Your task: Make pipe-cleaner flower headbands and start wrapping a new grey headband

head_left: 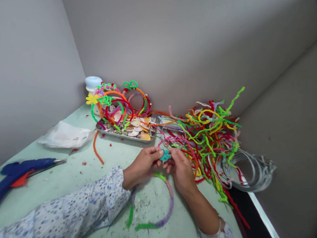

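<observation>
Between my two hands is a small teal flower shape (165, 155), bent from what looks like pipe cleaner. My left hand (145, 163) pinches its left side with thumb and fingers. On the other side, my right hand (180, 169) grips its right edge. Below the hands, a headband (170, 209) wrapped in green, pink and purple pipe cleaner lies on the table, its open ends toward me. My left sleeve and wrist cover part of its left side.
A metal tray (123, 136) holds shells and wrapped headbands (121, 104). Right of it sprawls a pile of pipe cleaners (209, 138), beside bare metal headbands (253, 175). A blue glue gun (17, 177), a plastic bag (65, 136) and a blue-lidded container (93, 82) stand at left.
</observation>
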